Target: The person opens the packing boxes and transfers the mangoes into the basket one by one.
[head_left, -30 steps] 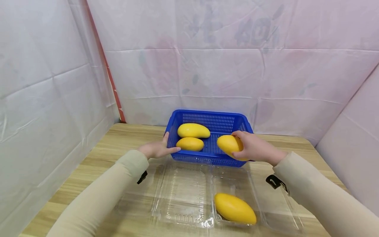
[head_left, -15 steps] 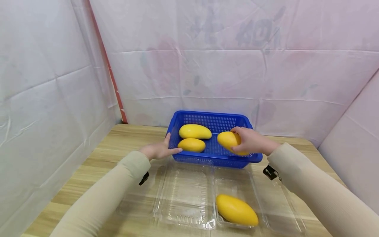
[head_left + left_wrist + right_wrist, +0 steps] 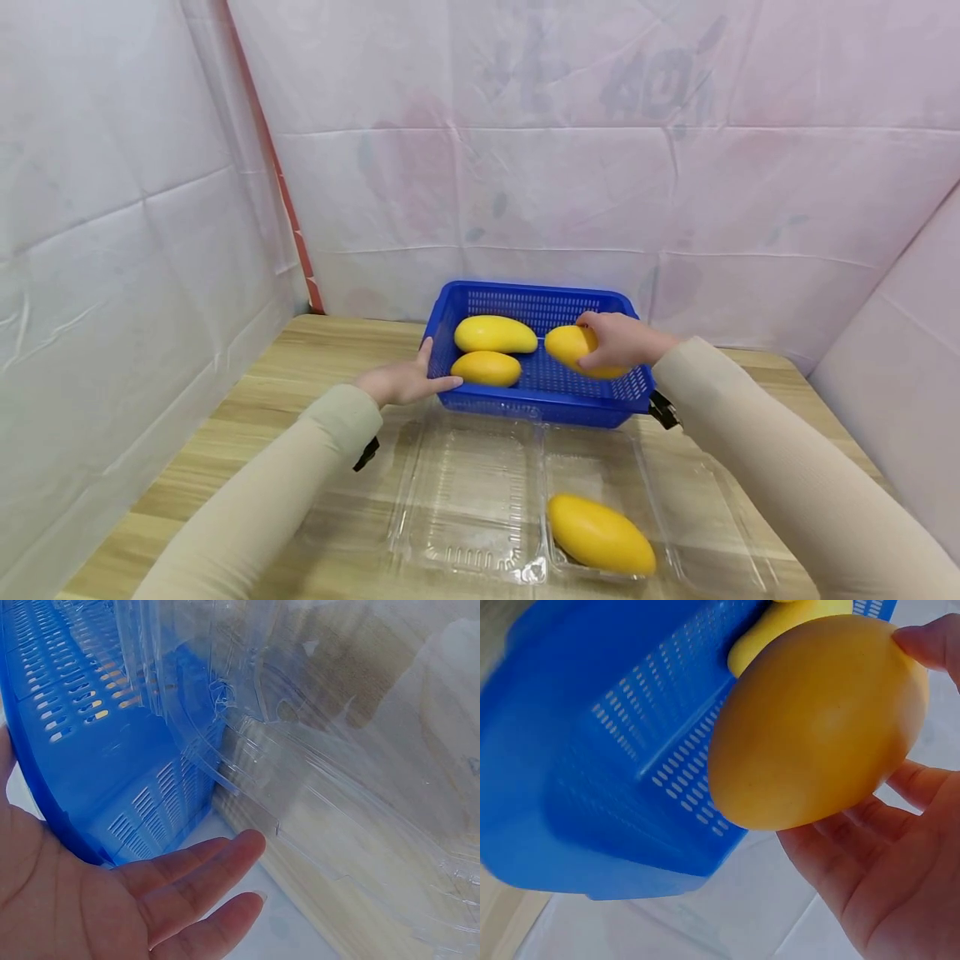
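Observation:
My right hand (image 3: 618, 340) grips a mango (image 3: 573, 346) over the right part of the blue basket (image 3: 540, 410). In the right wrist view the mango (image 3: 817, 724) shows large, thumb on one side and fingers beneath. At the basket's left end, my left hand (image 3: 401, 382) touches the rim with thumb and fingers spread. The left wrist view has its fingers (image 3: 195, 892) fairly straight along the outside of the basket wall (image 3: 67, 780). Inside the basket lie a pale yellow mango (image 3: 495, 334) and a deeper yellow mango (image 3: 486, 368), side by side at the left.
A clear plastic clamshell box (image 3: 472, 492) lies spread in front of the basket. Another clear box to its right holds a mango (image 3: 600, 535). Wood-grain table (image 3: 247, 400) lies underneath, with white sheeting (image 3: 555, 192) at back and sides.
My right hand has moved the mango slightly up and left over the basket, turning it a little. The left hand keeps its place at the rim.

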### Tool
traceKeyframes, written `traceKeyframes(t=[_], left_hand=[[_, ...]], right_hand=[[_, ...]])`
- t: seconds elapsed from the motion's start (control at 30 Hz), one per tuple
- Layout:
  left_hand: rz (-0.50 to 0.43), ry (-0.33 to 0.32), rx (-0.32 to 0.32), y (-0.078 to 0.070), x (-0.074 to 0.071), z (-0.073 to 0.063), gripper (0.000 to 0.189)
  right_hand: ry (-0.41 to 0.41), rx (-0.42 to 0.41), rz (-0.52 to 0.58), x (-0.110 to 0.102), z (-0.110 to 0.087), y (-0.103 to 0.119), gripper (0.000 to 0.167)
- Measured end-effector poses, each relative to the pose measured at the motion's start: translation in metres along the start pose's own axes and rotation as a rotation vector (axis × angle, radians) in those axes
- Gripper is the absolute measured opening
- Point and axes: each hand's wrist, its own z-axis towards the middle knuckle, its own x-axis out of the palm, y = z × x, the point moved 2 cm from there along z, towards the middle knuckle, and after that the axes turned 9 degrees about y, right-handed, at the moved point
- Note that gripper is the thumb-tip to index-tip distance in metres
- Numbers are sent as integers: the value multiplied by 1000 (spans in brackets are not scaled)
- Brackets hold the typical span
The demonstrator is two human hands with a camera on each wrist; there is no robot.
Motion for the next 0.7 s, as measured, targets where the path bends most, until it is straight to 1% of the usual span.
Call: traceKeyframes(t=[0.27,0.43,0.53,0.7], left_hand=[[-5,0,-2,-4,-2,-1,114],[20,-1,-34,-1,-3,-1,115],[27,-1,-41,1,-3,-2,114],[28,2,-24,-2,-2,0,111]], right_hand=[[64,41,-7,-3,19,-3,62],[84,54,-15,-4,29,-2,61],[74,60,-19,-5,34,-3,62],[22,50,-31,-8,38,-11,64]])
